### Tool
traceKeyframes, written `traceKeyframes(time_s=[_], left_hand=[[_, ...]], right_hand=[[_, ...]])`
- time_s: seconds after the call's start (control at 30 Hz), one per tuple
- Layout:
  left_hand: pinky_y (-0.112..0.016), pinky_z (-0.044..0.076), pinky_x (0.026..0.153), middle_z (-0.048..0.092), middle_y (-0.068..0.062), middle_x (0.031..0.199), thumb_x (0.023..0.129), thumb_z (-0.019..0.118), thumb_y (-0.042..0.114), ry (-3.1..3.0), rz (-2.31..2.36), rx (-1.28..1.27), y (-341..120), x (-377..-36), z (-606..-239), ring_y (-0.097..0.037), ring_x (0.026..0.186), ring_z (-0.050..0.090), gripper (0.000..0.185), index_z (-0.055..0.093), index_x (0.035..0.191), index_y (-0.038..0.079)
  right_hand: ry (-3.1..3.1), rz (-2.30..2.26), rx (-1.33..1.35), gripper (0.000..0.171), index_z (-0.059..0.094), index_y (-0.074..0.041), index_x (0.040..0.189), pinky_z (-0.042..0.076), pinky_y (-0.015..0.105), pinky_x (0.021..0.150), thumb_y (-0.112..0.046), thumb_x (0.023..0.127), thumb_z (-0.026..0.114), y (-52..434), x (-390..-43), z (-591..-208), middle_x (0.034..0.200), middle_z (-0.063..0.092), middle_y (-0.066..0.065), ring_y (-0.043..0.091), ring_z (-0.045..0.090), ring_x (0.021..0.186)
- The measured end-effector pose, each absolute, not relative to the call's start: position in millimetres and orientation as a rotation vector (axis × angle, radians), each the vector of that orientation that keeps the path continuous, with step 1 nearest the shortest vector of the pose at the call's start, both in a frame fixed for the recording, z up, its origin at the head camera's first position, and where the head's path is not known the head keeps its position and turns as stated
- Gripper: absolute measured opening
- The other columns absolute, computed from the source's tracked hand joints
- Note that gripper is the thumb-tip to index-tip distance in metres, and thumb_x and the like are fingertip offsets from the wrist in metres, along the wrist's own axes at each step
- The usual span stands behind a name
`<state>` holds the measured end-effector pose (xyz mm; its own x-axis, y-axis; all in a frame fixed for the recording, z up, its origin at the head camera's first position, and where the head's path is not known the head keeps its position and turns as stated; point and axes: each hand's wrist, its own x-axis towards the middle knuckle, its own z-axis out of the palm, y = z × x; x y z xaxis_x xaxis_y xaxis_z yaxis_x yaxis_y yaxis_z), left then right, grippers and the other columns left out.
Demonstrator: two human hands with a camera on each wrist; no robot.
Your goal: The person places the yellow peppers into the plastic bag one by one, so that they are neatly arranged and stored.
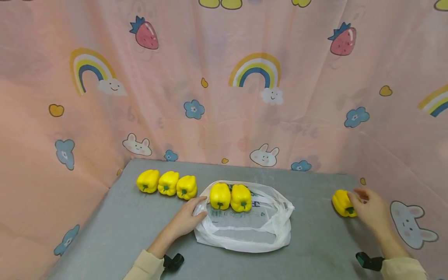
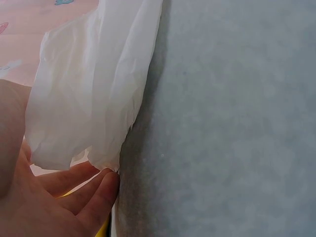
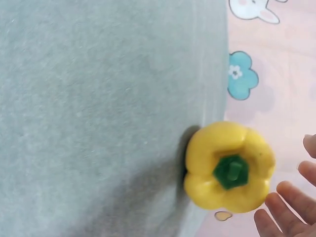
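Your left hand (image 1: 185, 221) rests at the left rim of the bag (image 1: 245, 229), a thin, crinkled white plastic one lying open on the flat grey surface (image 1: 122, 225); in the left wrist view its fingers (image 2: 94, 195) lie fairly straight against the wrinkled film, touching it rather than pinching it. Two glossy, lobed yellow peppers (image 1: 230, 196) with green stems sit side by side on the bag's far part. Just left of the bag, three more peppers (image 1: 167, 182) stand in a touching row. Your right hand (image 1: 371, 208) is at the surface's right edge, its grip spread, fingers loosely extended around a sixth pepper (image 3: 229, 168) without closing on it; in the right wrist view the fingertips (image 3: 289, 197) lie just beside its smooth skin, and the stem faces that camera. A soft pink curtain (image 1: 224, 97) printed with rainbows, strawberries and rabbits hangs in folds around the surface.
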<state>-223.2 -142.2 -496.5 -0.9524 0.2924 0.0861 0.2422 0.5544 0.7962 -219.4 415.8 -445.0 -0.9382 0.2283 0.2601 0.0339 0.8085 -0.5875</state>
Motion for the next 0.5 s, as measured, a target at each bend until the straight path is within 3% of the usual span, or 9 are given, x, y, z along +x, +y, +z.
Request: traceKeyframes(time_s=[0.5], left_hand=[[-0.063, 0.03, 0.114, 0.046, -0.016, 0.152, 0.099, 0.065, 0.023, 2.707, 1.385, 0.446, -141.9, -224.9, -497.6, -0.038, 0.142, 0.04, 0.054, 0.05, 0.149, 0.013]], right_hand=[[-2.779, 0.901, -0.241, 0.058, 0.044, 0.018, 0.136, 0.037, 0.073, 0.096, -0.032, 0.107, 0.05, 429.3, -226.6, -463.7, 0.136, 0.043, 0.043, 0.059, 0.041, 0.121]])
